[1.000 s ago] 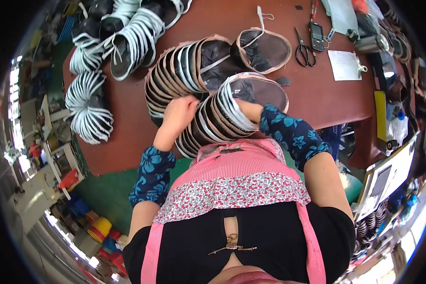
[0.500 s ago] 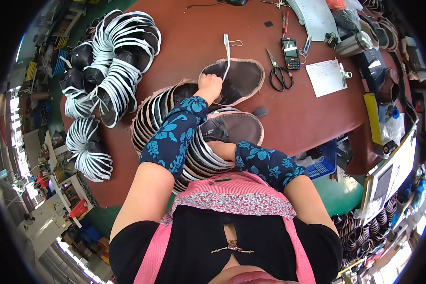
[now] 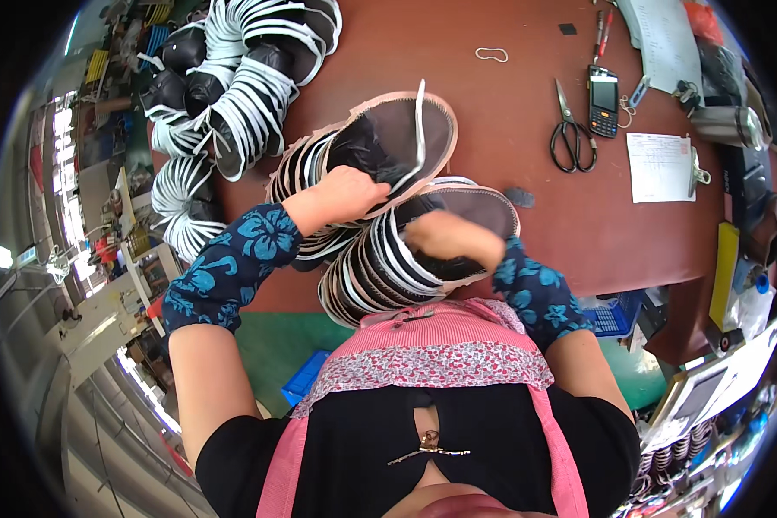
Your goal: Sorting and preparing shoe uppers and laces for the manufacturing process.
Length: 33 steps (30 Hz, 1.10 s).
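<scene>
Pinching the top shoe sole on the far stack with the left hand, resting the right hand, fingers curled, on the near stack at the counter edge, risking toppling leaning soles if jolted.

Black, white and tan on reddish brown

The table was reddish brown; the shoe soles were black inside with tan rims and white strips. The sleeves were dark blue with light blue flowers, the apron pink-striped with a floral band, and the scissors black.
</scene>
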### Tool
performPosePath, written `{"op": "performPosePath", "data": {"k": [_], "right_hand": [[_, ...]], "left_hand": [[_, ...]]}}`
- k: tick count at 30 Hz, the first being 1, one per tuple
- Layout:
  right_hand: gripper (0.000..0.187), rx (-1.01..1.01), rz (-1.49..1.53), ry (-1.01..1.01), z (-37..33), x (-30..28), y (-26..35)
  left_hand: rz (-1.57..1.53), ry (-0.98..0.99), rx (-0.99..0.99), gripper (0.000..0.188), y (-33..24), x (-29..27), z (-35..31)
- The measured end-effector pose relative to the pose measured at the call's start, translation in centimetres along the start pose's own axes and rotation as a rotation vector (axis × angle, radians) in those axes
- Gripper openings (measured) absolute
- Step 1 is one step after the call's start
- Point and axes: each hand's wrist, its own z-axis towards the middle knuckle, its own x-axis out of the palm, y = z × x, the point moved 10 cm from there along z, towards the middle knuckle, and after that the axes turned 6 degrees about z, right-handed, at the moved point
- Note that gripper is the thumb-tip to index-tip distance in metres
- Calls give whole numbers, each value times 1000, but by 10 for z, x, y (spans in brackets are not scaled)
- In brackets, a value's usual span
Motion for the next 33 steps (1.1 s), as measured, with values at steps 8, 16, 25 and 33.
{"op": "performPosePath", "data": {"k": [8, 16, 25, 33], "right_hand": [[16, 128, 962, -805, -107, -127, -75], [23, -260, 1292, -1157, -130, -228, -93], [33, -239, 678, -960, 20, -211, 90], [46, 462, -81, -396, 11, -12, 44]], "left_hand": [[-584, -434, 269, 19, -15, -39, 12], [-296, -295, 458, 11, -21, 5, -31], [74, -383, 517, 22, -22, -12, -35], [-487, -345, 321, 12, 19, 2, -44]]}}
